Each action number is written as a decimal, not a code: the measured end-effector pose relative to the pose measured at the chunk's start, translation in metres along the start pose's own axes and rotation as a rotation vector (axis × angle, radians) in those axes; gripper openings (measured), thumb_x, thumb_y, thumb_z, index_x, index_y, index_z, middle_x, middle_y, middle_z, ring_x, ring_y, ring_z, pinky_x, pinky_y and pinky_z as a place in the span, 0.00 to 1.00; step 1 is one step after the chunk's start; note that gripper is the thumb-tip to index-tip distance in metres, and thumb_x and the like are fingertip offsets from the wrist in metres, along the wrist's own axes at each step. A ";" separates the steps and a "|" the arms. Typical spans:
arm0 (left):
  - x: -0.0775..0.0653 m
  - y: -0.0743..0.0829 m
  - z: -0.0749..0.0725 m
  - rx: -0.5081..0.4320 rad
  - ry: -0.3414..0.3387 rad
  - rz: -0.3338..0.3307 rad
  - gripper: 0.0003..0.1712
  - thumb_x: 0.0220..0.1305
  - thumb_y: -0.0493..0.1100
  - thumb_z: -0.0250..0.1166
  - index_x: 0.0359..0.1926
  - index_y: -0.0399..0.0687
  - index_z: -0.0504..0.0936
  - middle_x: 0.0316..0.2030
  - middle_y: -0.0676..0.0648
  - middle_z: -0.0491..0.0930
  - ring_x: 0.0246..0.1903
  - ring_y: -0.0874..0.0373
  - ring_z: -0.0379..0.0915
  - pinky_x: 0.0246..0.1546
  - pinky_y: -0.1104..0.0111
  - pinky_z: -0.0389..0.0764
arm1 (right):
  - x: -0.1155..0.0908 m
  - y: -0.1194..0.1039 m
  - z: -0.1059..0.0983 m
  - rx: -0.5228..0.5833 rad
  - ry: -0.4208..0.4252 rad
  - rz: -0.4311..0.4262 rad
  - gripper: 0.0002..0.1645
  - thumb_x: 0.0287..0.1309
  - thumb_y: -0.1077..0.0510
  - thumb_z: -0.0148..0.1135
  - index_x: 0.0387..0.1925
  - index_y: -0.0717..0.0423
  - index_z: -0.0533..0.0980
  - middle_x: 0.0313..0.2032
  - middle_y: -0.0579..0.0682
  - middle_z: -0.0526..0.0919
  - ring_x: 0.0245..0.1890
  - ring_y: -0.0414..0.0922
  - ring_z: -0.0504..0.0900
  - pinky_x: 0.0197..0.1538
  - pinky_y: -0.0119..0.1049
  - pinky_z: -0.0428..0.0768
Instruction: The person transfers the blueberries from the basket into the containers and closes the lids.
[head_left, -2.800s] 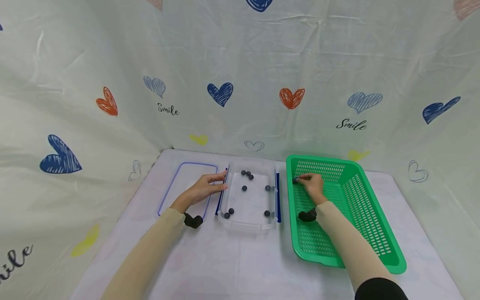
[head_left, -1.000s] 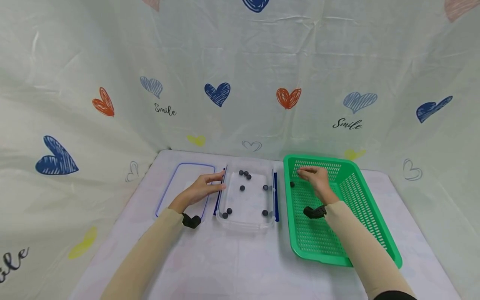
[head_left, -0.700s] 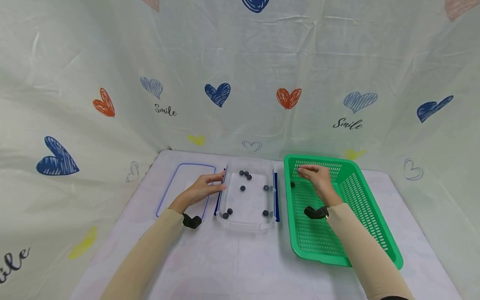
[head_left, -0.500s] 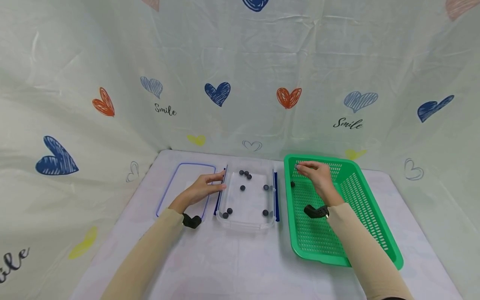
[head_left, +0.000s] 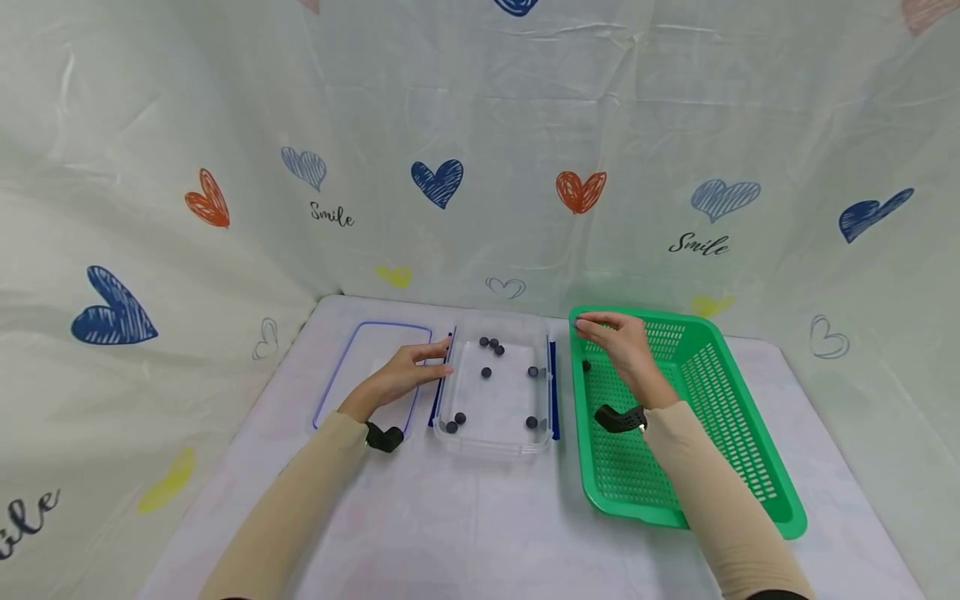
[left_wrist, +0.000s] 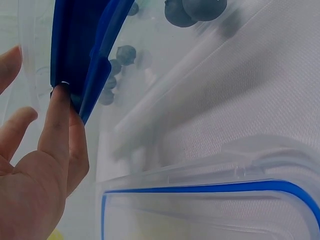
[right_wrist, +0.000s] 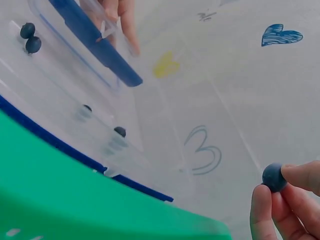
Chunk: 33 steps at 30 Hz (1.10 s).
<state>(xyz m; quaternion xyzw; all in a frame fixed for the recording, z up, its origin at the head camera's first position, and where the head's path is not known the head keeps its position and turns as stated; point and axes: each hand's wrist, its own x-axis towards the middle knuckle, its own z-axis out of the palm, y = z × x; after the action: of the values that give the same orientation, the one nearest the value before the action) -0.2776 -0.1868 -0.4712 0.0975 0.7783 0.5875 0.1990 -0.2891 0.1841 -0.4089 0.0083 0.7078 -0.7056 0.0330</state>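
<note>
My right hand (head_left: 622,346) pinches a blueberry (right_wrist: 274,177) between thumb and fingertips, raised over the left rim of the green basket (head_left: 750,467). Another blueberry (head_left: 587,366) lies in that basket by its left wall. With straight, spread fingers, my left hand (head_left: 405,372) touches the left side of the clear plastic box (head_left: 495,450). In the left wrist view, its fingertips are at the box's blue side latch (left_wrist: 82,45). Several blueberries (head_left: 487,372) lie on the box's floor, some at the back, others near the front corners.
Left of the box, partly under my left arm, lies its clear lid (head_left: 371,337) with a blue seal. A white cloth (head_left: 480,525) covers the table. Behind it hangs a pale curtain (head_left: 502,108) printed with hearts.
My right hand has risen from the basket's floor with the pinched blueberry, then moved left toward the box, over the basket's rim. My left hand keeps its place on the box.
</note>
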 end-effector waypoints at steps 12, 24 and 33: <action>-0.017 0.024 0.003 -0.019 -0.011 0.008 0.40 0.68 0.40 0.66 0.76 0.41 0.58 0.71 0.31 0.59 0.72 0.38 0.50 0.67 0.49 0.62 | -0.003 -0.005 0.015 -0.029 -0.043 0.005 0.26 0.63 0.59 0.68 0.57 0.72 0.75 0.57 0.56 0.74 0.47 0.47 0.85 0.63 0.45 0.74; -0.017 0.024 0.005 -0.009 -0.002 -0.006 0.40 0.68 0.41 0.67 0.76 0.43 0.59 0.71 0.32 0.59 0.72 0.38 0.50 0.67 0.48 0.62 | -0.008 -0.009 0.041 -0.096 -0.109 -0.020 0.21 0.64 0.61 0.67 0.54 0.71 0.78 0.51 0.56 0.78 0.39 0.41 0.86 0.60 0.40 0.76; -0.018 0.026 0.006 0.015 0.010 -0.010 0.40 0.68 0.42 0.67 0.76 0.45 0.60 0.71 0.33 0.61 0.73 0.39 0.49 0.67 0.48 0.62 | -0.009 -0.006 0.058 -0.189 -0.176 -0.026 0.18 0.63 0.59 0.68 0.50 0.66 0.82 0.56 0.58 0.77 0.47 0.52 0.84 0.66 0.52 0.68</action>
<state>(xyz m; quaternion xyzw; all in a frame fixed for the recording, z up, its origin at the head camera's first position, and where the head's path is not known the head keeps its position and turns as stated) -0.2606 -0.1814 -0.4445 0.0923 0.7841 0.5812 0.1970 -0.2782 0.1267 -0.4025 -0.0663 0.7654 -0.6342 0.0864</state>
